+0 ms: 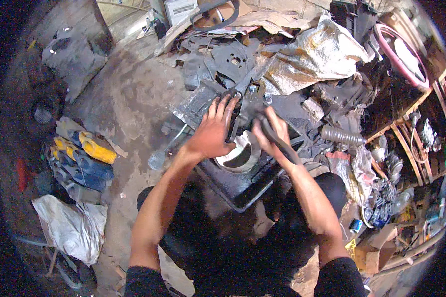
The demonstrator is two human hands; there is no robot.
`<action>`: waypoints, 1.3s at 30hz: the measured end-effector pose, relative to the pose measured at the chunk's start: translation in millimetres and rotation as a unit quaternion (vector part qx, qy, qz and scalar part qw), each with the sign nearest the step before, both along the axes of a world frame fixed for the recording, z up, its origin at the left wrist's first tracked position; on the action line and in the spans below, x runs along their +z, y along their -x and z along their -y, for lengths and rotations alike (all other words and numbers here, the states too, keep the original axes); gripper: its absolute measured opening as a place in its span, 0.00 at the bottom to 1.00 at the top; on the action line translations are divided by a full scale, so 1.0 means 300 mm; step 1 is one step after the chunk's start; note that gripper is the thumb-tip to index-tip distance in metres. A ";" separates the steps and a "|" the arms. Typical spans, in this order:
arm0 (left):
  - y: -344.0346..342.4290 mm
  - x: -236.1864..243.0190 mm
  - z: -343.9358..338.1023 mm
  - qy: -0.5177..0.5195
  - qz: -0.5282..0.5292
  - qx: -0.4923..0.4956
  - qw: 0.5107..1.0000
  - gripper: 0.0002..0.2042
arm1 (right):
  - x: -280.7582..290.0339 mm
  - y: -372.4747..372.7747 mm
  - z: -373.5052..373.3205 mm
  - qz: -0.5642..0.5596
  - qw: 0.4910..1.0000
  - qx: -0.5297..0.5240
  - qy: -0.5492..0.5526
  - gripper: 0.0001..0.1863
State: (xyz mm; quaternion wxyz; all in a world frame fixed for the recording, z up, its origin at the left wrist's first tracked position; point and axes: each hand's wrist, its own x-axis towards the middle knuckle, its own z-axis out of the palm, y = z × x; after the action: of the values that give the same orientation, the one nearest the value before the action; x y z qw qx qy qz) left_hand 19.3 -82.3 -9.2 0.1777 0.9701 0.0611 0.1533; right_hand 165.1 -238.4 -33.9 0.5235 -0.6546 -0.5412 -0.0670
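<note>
My left hand lies with fingers stretched over a long dark piece above a black tray. My right hand, blurred, is closed on a dark elongated object just right of it. A pale round container with a dark inside sits in the tray below both hands. A grimy grey metal plate is at the upper left of the tray, and a rod slants down from it to the left.
Yellow-and-blue items and a white sack lie left. A crumpled sheet and flat scrap lie beyond the tray. A pink hoop, ribbed hose, small parts, wooden frames and cardboard crowd the right.
</note>
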 end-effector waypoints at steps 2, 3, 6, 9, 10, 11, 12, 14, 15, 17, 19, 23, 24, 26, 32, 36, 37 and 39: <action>-0.007 0.014 0.006 0.002 -0.012 0.003 1.000 0.58 | 0.012 -0.087 -0.004 0.031 0.983 -0.102 0.149 0.10; 0.003 0.004 0.001 0.001 -0.005 0.005 1.000 0.57 | 0.019 -0.060 -0.011 -0.055 0.991 -0.100 0.074 0.11; 0.031 -0.006 -0.009 0.007 -0.006 0.008 1.000 0.57 | 0.086 0.085 -0.001 -0.100 0.994 -0.040 -0.009 0.17; 0.027 -0.027 -0.024 -0.013 0.023 -0.016 1.000 0.57 | 0.043 0.040 0.001 0.125 0.985 0.120 0.002 0.23; 0.020 -0.023 -0.009 -0.004 0.016 -0.014 1.000 0.57 | 0.003 0.011 -0.008 0.028 0.996 0.080 -0.011 0.21; 0.014 -0.010 -0.003 -0.001 0.010 -0.010 1.000 0.57 | -0.022 -0.038 -0.019 0.039 0.999 0.003 0.002 0.19; 0.017 -0.006 -0.001 0.005 0.004 0.001 1.000 0.57 | 0.000 -0.065 -0.026 0.049 0.996 -0.067 0.017 0.17; 0.036 0.003 -0.008 -0.003 -0.011 0.005 1.000 0.57 | 0.017 -0.069 -0.021 -0.099 0.988 -0.115 0.027 0.12; 0.050 0.004 -0.016 0.000 -0.016 0.006 1.000 0.57 | 0.027 -0.020 -0.023 -0.087 0.991 -0.097 -0.015 0.13; 0.048 0.013 -0.019 0.002 -0.030 -0.010 1.000 0.58 | 0.010 0.058 -0.008 0.047 0.996 -0.011 -0.079 0.15; 0.041 -0.016 -0.034 0.005 -0.001 -0.021 1.000 0.58 | -0.023 0.050 -0.013 0.114 0.990 0.067 0.044 0.17; 0.016 -0.026 -0.030 -0.006 0.019 -0.016 1.000 0.56 | 0.050 0.053 -0.039 -0.010 0.999 0.031 0.016 0.17; 0.008 -0.031 -0.018 -0.004 0.023 -0.008 1.000 0.56 | 0.061 0.065 -0.034 0.004 0.999 0.044 0.013 0.17; 0.008 -0.032 -0.017 0.002 0.024 -0.009 1.000 0.56 | 0.069 0.119 -0.016 0.032 0.997 0.072 0.006 0.17; 0.023 -0.025 -0.032 0.025 0.011 -0.018 0.999 0.58 | 0.083 0.088 -0.030 -0.004 0.997 0.058 0.048 0.13; 0.035 -0.032 -0.071 0.003 0.038 -0.074 0.996 0.59 | 0.073 0.135 -0.026 -0.107 0.977 0.134 0.130 0.14; 0.035 -0.031 -0.080 0.041 0.033 -0.072 0.996 0.59 | 0.088 0.089 -0.035 -0.094 0.983 0.113 0.111 0.13; 0.047 -0.047 -0.075 0.027 0.033 -0.053 0.998 0.59 | 0.087 0.093 -0.043 -0.067 0.992 0.099 0.046 0.13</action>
State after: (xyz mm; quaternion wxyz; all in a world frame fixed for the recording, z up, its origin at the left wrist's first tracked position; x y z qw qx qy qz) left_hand 5.1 -59.9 -23.3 0.2140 0.9612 0.0081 0.1735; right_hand 137.3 -225.5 -7.8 0.5323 -0.6241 -0.5694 0.0541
